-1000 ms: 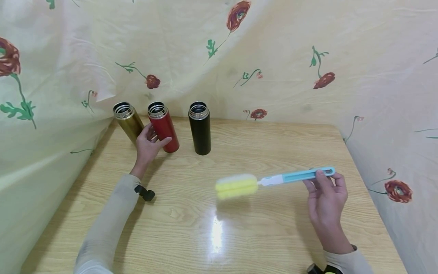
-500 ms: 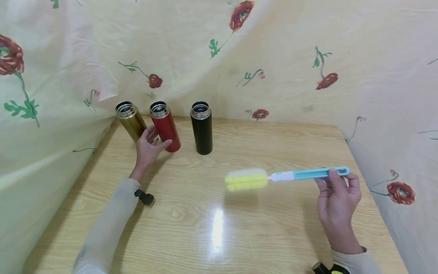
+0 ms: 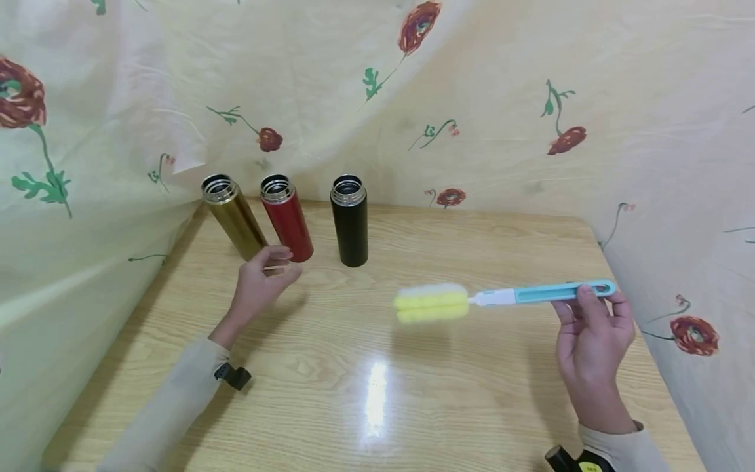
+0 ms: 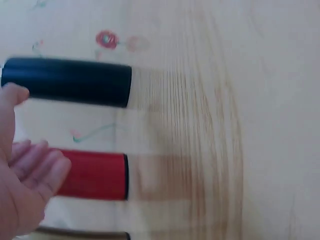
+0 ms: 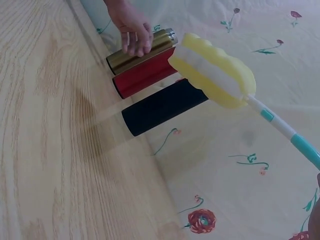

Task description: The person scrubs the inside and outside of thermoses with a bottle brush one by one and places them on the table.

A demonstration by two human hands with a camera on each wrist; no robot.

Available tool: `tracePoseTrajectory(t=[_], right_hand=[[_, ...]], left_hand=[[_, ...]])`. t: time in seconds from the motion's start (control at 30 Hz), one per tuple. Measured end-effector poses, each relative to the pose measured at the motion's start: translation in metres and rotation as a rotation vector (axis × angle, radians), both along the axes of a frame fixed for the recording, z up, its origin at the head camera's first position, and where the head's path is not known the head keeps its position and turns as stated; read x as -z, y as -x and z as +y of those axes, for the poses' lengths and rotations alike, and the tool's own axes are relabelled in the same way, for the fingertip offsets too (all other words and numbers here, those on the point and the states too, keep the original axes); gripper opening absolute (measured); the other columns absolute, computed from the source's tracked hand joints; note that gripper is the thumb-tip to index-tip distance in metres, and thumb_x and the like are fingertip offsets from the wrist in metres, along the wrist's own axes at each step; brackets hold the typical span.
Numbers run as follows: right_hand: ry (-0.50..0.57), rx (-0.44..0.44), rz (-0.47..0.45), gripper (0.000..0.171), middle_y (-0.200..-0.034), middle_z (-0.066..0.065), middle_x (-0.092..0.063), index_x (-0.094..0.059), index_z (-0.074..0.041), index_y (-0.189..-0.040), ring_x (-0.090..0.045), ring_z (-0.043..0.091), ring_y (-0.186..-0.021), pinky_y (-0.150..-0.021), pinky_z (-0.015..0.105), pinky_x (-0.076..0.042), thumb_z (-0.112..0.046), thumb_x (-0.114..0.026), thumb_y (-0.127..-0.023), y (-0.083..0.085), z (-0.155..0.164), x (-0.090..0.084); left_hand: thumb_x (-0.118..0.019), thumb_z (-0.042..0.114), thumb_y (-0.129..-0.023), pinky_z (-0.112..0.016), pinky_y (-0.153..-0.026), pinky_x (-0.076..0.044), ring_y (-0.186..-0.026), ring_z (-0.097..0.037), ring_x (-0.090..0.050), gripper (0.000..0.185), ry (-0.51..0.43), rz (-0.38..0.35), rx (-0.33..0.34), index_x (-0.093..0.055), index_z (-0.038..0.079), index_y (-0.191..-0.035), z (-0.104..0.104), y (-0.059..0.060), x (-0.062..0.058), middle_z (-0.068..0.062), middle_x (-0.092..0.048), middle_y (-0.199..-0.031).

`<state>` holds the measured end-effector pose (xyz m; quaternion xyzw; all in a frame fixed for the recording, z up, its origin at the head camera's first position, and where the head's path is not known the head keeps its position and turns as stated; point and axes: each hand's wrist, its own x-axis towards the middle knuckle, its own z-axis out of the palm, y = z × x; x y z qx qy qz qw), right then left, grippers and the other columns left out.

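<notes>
Three lidless thermos bottles stand upright in a row toward the back left: a gold bottle [image 3: 236,223], a red bottle [image 3: 288,223] and a black bottle [image 3: 350,229]. My left hand [image 3: 262,278] is just in front of the red one, its fingers loosely bent with nothing between them. In the left wrist view its fingertips [image 4: 55,167] overlap the red bottle. On the right, my right hand [image 3: 592,347] pinches the end of a bottle brush's [image 3: 542,293] blue handle. The brush's yellow and white sponge head [image 3: 433,303] points left above the table.
A wood-grain table [image 3: 307,406] lies under everything. Behind it and along both sides hangs a cream cloth [image 3: 489,151] with printed red flowers. A bright light reflection [image 3: 375,400] shows on the tabletop near the front middle.
My left hand has come off the red bottle and drawn back toward the front. My right hand has moved the bottle brush to the right and slightly up.
</notes>
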<state>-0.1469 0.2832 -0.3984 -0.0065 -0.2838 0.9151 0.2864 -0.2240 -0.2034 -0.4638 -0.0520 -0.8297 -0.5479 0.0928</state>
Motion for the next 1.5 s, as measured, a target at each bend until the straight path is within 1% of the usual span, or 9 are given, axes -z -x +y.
tracePoseTrajectory(t=[0.07, 0.17, 0.3, 0.43, 0.6, 0.8, 0.87, 1.07, 1.5], right_hand=[[0.001, 0.000, 0.008, 0.015, -0.088, 0.023, -0.064, -0.050, 0.012, -0.107, -0.075, 0.033, -0.074, -0.072, 0.040, -0.061, 0.019, -0.054, -0.095, 0.001, 0.001, -0.001], [0.000, 0.008, 0.015, 0.014, -0.087, 0.023, -0.063, -0.049, 0.012, -0.105, -0.075, 0.033, -0.073, -0.071, 0.040, -0.061, 0.020, -0.054, -0.094, 0.003, 0.001, -0.004], [-0.013, 0.016, 0.028, 0.013, -0.088, 0.023, -0.063, -0.049, 0.010, -0.103, -0.075, 0.033, -0.074, -0.072, 0.040, -0.060, 0.019, -0.054, -0.095, 0.004, 0.003, -0.007], [-0.027, 0.029, 0.054, 0.012, -0.089, 0.024, -0.064, -0.048, 0.010, -0.102, -0.075, 0.033, -0.075, -0.072, 0.040, -0.060, 0.019, -0.053, -0.095, 0.004, 0.004, -0.010], [-0.042, 0.045, 0.061, 0.012, -0.090, 0.024, -0.063, -0.049, 0.011, -0.102, -0.075, 0.033, -0.076, -0.075, 0.041, -0.059, 0.019, -0.055, -0.095, 0.004, 0.006, -0.009], [-0.049, 0.048, 0.053, 0.012, -0.090, 0.024, -0.063, -0.050, 0.012, -0.103, -0.075, 0.033, -0.076, -0.075, 0.040, -0.060, 0.018, -0.056, -0.094, 0.003, 0.008, -0.008], [-0.035, 0.037, 0.057, 0.013, -0.090, 0.024, -0.063, -0.049, 0.012, -0.104, -0.074, 0.033, -0.075, -0.075, 0.040, -0.060, 0.018, -0.055, -0.095, 0.002, 0.008, -0.008], [-0.060, 0.046, 0.046, 0.012, -0.091, 0.024, -0.063, -0.050, 0.013, -0.104, -0.075, 0.032, -0.076, -0.075, 0.040, -0.060, 0.017, -0.056, -0.095, 0.003, 0.009, -0.005], [-0.020, 0.044, 0.034, 0.013, -0.090, 0.024, -0.063, -0.049, 0.012, -0.105, -0.075, 0.034, -0.076, -0.076, 0.043, -0.059, 0.018, -0.054, -0.095, 0.002, 0.012, -0.002]], left_hand=[[-0.082, 0.022, -0.089, -0.049, -0.098, -0.055, -0.119, -0.033, -0.063, 0.050, 0.006, 0.074, 0.085, -0.062, 0.004, -0.130, 0.006, -0.001, -0.002, -0.018, -0.066, -0.129], [-0.081, 0.014, -0.088, -0.053, -0.104, -0.050, -0.128, -0.032, -0.058, 0.057, 0.020, 0.132, 0.173, -0.056, 0.008, -0.139, 0.014, 0.003, -0.004, -0.013, -0.061, -0.139], [-0.082, 0.006, -0.086, -0.051, -0.111, -0.045, -0.136, -0.035, -0.051, 0.074, 0.008, 0.134, 0.241, -0.044, 0.006, -0.149, 0.025, 0.014, -0.004, -0.013, -0.052, -0.150], [-0.082, 0.003, -0.085, -0.055, -0.114, -0.040, -0.144, -0.036, -0.044, 0.084, -0.018, 0.105, 0.276, -0.036, 0.005, -0.155, 0.037, 0.026, -0.004, -0.016, -0.044, -0.158], [-0.082, 0.013, -0.087, -0.052, -0.117, -0.037, -0.148, -0.027, -0.039, 0.088, -0.033, 0.072, 0.287, -0.032, 0.014, -0.159, 0.049, 0.043, -0.004, -0.007, -0.037, -0.163], [-0.084, 0.017, -0.086, -0.046, -0.119, -0.037, -0.148, -0.025, -0.040, 0.092, -0.039, 0.095, 0.286, -0.029, 0.010, -0.159, 0.058, 0.063, 0.003, -0.006, -0.037, -0.163], [-0.085, 0.018, -0.086, -0.046, -0.119, -0.037, -0.147, -0.026, -0.041, 0.092, -0.039, 0.100, 0.287, -0.030, 0.012, -0.159, 0.060, 0.068, 0.005, -0.006, -0.039, -0.162], [-0.086, 0.024, -0.085, -0.047, -0.118, -0.038, -0.146, -0.026, -0.042, 0.096, -0.050, 0.063, 0.298, -0.028, 0.020, -0.161, 0.067, 0.077, 0.008, -0.005, -0.040, -0.161], [-0.085, 0.013, -0.084, -0.048, -0.117, -0.039, -0.146, -0.030, -0.042, 0.097, -0.090, -0.012, 0.302, -0.025, 0.014, -0.160, 0.073, 0.087, 0.010, -0.013, -0.041, -0.159]])
